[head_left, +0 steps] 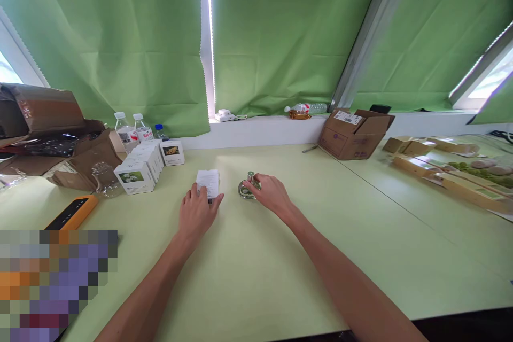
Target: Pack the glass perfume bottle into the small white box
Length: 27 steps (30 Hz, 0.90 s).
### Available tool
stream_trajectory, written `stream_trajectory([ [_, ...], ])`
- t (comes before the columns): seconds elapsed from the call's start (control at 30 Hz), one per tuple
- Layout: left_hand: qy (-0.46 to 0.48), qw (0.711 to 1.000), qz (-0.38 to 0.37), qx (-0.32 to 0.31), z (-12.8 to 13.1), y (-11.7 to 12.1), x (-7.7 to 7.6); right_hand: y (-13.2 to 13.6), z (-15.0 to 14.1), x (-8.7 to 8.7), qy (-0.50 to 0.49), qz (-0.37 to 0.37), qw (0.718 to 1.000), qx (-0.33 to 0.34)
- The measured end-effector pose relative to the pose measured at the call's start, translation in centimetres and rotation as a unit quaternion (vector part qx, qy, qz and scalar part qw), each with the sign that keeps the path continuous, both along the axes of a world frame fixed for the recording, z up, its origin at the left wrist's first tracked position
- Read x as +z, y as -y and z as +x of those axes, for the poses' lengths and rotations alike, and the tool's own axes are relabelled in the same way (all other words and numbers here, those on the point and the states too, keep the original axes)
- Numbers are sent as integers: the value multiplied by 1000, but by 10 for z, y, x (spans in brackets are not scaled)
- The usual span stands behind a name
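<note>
Pale green tabletop (256, 272), green roller blinds (120, 37) behind. Left hand (196, 215) is closed around the near end of a white carton (209, 181), printed side up. Grasping it; can't tell if it's off the surface. Right hand (271, 193) comes in from the right, fingertips (250, 184) on a glass perfume bottle (248, 189) with a metal cap. Contact is clear, grip strength isn't. Bottle sits just right of the carton, not touching it.

Further left: stacked white product boxes (138, 170), a single white box (172, 153) beside them, and a clear plastic bottle (106, 179) on its side. Behind those, water bottles (127, 131) and torn cardboard packaging (76, 157). Orange-cased device (72, 212) near the left edge. Pixelated patch covers the lower-left corner.

Far side: open cardboard carton (355, 133). Right: long kraft trays (444, 179). Sill: white plastic device (224, 115) and a plastic bottle (308, 109) lying down.
</note>
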<state>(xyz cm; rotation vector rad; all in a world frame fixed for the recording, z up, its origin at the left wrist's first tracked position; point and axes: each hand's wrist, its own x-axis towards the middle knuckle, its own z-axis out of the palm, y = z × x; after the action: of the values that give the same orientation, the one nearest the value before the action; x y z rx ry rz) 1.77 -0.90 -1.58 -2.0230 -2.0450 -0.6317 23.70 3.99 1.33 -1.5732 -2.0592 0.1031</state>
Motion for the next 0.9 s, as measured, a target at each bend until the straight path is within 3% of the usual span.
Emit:
stream_trajectory([
  [0.23,17,999,-22,20,1,1,8,1,-1,0,11,-13,1000,-18],
  [0.53,142,982,-113,60,-6,-5,6,3,-4,4,20,-48,998,-27],
  [0.9,214,967,-135,22,-10,-6,20,5,-4,6,22,-48,998,-25],
])
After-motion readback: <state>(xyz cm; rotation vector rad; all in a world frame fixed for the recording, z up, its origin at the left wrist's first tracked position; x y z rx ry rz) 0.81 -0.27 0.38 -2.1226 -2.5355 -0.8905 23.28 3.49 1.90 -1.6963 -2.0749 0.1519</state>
